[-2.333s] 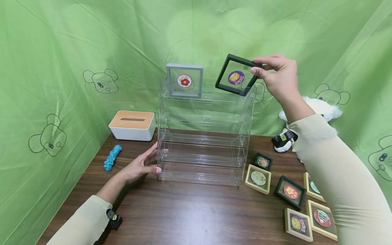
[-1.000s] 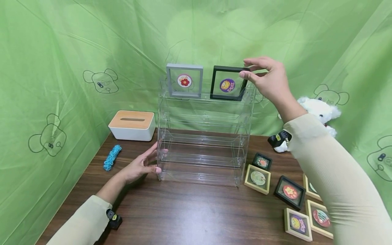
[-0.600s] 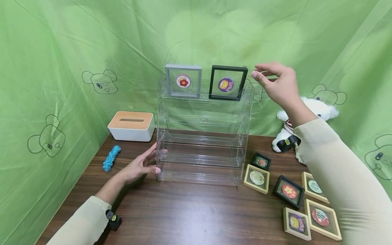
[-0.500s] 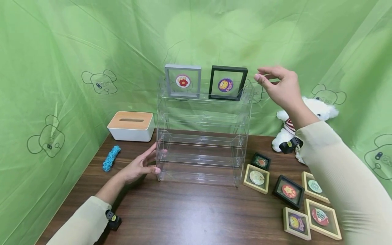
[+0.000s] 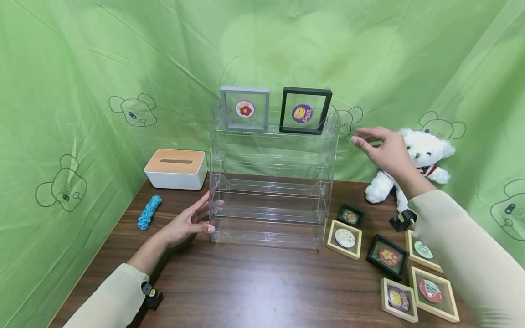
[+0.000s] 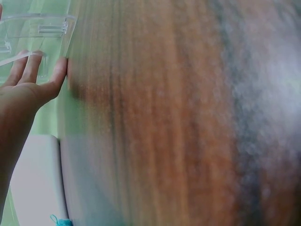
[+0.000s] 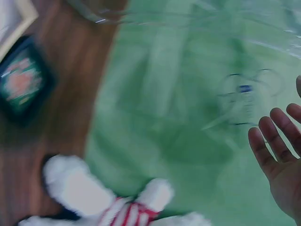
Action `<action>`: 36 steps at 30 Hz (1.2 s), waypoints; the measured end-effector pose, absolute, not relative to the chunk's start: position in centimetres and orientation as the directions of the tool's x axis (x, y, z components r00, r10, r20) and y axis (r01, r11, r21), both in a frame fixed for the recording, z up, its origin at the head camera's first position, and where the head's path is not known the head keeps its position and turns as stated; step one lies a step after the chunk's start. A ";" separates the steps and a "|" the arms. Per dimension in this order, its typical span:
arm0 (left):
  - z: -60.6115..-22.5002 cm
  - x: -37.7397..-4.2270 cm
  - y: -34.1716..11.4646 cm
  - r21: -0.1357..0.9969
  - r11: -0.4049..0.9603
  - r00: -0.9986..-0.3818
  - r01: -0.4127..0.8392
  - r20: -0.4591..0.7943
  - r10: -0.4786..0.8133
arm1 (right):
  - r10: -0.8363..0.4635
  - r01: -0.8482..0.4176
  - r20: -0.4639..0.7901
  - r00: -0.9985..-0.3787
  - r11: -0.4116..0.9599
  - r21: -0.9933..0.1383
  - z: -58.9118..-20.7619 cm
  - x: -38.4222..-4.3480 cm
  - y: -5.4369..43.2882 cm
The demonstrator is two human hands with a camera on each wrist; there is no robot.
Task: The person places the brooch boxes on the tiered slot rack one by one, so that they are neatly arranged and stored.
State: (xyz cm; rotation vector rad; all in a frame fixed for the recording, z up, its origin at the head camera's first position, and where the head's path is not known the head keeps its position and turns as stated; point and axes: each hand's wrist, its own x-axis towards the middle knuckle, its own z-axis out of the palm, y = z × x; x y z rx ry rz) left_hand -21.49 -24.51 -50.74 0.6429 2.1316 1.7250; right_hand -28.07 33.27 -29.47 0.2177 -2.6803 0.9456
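Observation:
A clear tiered display rack [image 5: 270, 212] stands on the table. My left hand [image 5: 186, 225] holds its lower left side, thumb at the front edge and fingers reaching behind; in the left wrist view the hand [image 6: 35, 87] shows against the clear plastic. On the top tier stand a grey display frame [image 5: 266, 109] with a red-flower badge and a black display frame [image 5: 307, 91] with a purple badge, both upright. My right hand [image 5: 387, 148] hangs in the air right of the rack, apart from it. It holds nothing; its fingers [image 7: 282, 150] are loosely bent.
Several framed badges lie right of the rack, including a small dark one [image 5: 350, 216], a wooden one [image 5: 344, 239] and a black one [image 5: 387, 256]. A white plush toy [image 5: 424, 148] sits behind. Left are a tissue box [image 5: 176, 168] and blue rope [image 5: 149, 212].
My right hand has set the black frame upright on the top tier, let it go, and moved right and down. The left hand has stayed on the rack.

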 end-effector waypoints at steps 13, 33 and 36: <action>-50.8 -21.4 -24.3 0.981 0.114 -0.828 0.158 0.069 0.556 | -0.206 -0.251 0.146 -0.968 0.857 -0.451 -37.2 -27.1 36.8; -50.7 -21.4 -24.3 0.983 0.124 -0.833 0.134 0.044 0.551 | -0.219 -0.084 -0.176 -0.960 0.821 -0.565 -44.8 -24.8 40.2; -50.7 -21.4 -24.4 0.981 0.146 -0.844 0.125 0.028 0.536 | -0.231 -0.085 -0.181 -0.956 0.809 -0.581 -45.3 -24.6 40.3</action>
